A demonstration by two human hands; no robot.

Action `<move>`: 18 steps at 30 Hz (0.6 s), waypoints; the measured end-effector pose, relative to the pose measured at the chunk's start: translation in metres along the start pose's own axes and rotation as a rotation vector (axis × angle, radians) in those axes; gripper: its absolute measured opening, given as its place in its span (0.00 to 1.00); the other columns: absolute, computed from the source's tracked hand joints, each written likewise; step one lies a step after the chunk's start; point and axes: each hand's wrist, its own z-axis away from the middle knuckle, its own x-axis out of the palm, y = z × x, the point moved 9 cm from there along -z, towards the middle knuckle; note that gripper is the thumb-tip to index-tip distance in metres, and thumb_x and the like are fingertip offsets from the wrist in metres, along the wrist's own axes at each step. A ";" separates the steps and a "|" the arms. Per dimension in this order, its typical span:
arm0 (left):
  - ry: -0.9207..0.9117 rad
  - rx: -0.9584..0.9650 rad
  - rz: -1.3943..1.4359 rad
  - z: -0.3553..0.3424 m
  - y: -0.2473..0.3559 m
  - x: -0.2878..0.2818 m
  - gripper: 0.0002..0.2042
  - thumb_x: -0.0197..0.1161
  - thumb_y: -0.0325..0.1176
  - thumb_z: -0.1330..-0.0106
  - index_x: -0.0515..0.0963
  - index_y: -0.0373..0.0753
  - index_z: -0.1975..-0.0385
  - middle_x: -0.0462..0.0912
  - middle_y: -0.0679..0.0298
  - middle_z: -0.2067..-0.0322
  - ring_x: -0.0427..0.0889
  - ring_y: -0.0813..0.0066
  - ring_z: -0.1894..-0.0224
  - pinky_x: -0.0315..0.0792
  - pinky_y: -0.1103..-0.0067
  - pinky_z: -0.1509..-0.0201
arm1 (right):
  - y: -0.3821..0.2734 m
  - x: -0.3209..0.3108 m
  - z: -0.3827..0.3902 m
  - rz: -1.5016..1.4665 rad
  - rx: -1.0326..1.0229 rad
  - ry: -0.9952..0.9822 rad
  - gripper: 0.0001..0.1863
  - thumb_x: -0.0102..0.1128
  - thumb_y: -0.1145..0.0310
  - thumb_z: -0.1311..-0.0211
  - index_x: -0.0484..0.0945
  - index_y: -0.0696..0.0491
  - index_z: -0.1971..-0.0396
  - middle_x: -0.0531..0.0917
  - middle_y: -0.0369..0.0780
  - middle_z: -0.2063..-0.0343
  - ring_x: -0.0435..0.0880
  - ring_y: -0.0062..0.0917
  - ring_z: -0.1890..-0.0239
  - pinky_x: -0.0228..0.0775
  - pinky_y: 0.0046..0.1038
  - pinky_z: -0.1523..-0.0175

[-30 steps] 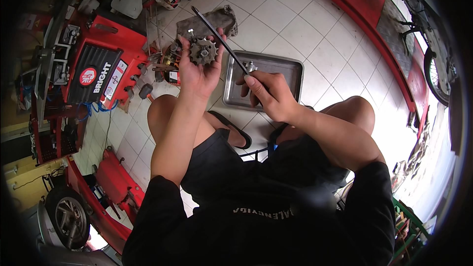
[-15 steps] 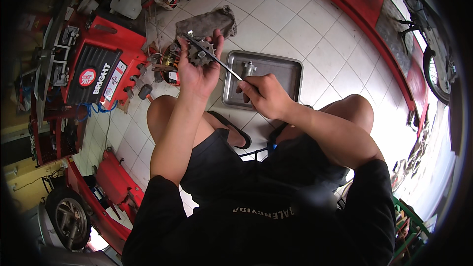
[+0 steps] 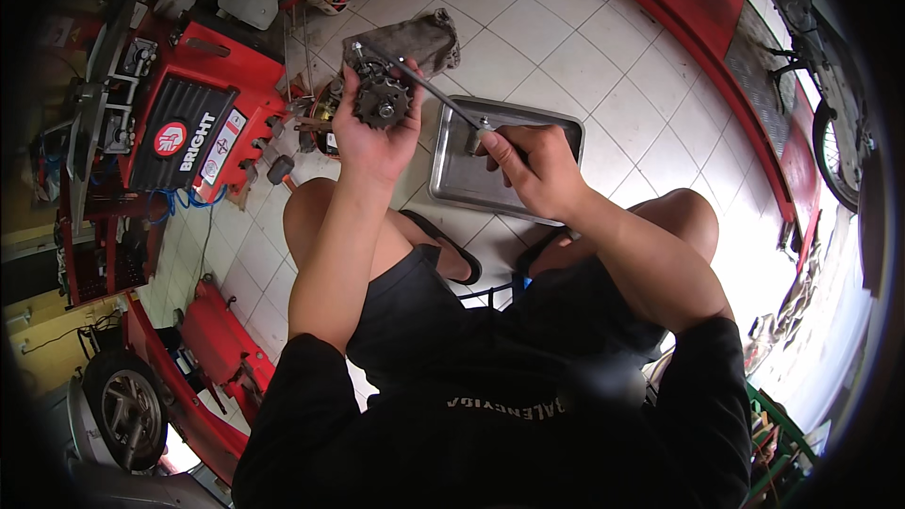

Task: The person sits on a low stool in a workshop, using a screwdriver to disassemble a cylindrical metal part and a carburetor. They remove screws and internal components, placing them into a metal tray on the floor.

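Note:
My left hand [image 3: 372,137] grips a dark metal part with a toothed sprocket [image 3: 380,97], held up in front of me. My right hand [image 3: 528,162] is closed on the handle of a long thin metal tool [image 3: 424,85]. The tool's far tip rests at the top of the sprocket part. Both hands are above a white tiled floor, and I sit low with my knees bent.
A shallow metal tray [image 3: 471,190] lies on the tiles under my right hand. A grey rag [image 3: 424,36] lies beyond the sprocket. A red machine [image 3: 189,132] stands at left, a wheel [image 3: 118,405] at lower left, a red ramp [image 3: 716,47] and a motorcycle [image 3: 830,123] at right.
The long tool's tip has swung left onto the top of the sprocket part. My left hand has turned the part slightly and holds it a little higher.

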 end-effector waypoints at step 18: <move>0.083 0.107 -0.001 -0.002 0.013 -0.005 0.22 0.55 0.42 0.24 0.72 0.23 0.50 0.80 0.42 0.53 0.80 0.54 0.46 0.75 0.65 0.35 | -0.025 -0.008 -0.005 0.287 -0.299 -0.110 0.11 0.63 0.64 0.32 0.83 0.59 0.65 0.82 0.51 0.77 0.81 0.49 0.73 0.72 0.42 0.67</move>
